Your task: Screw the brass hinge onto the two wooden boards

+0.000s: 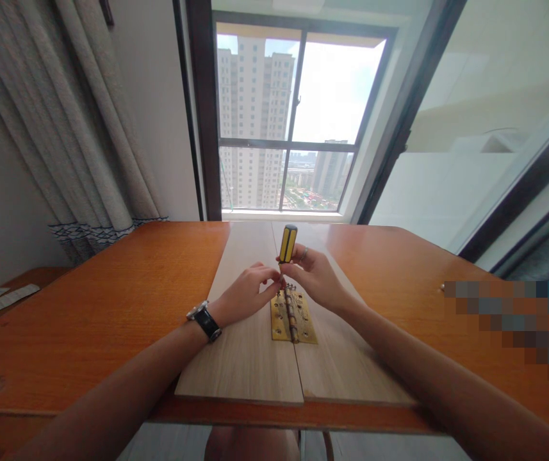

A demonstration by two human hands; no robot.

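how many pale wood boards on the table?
2: left board and right board, side by side on the orange table, brass-coloured hinge across their seam. None appears hidden.

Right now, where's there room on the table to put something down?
Bare tabletop shows left of the left board, beyond the left forearm, and right of the right board, beyond the right forearm. Around the hinge it's crowded: left hand, right hand and screwdriver meet there.

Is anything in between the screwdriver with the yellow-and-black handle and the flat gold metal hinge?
Yes: fingertips of the bare left hand are at the lower end of the screwdriver, by the far end of the hinge. The tip can't be made out.
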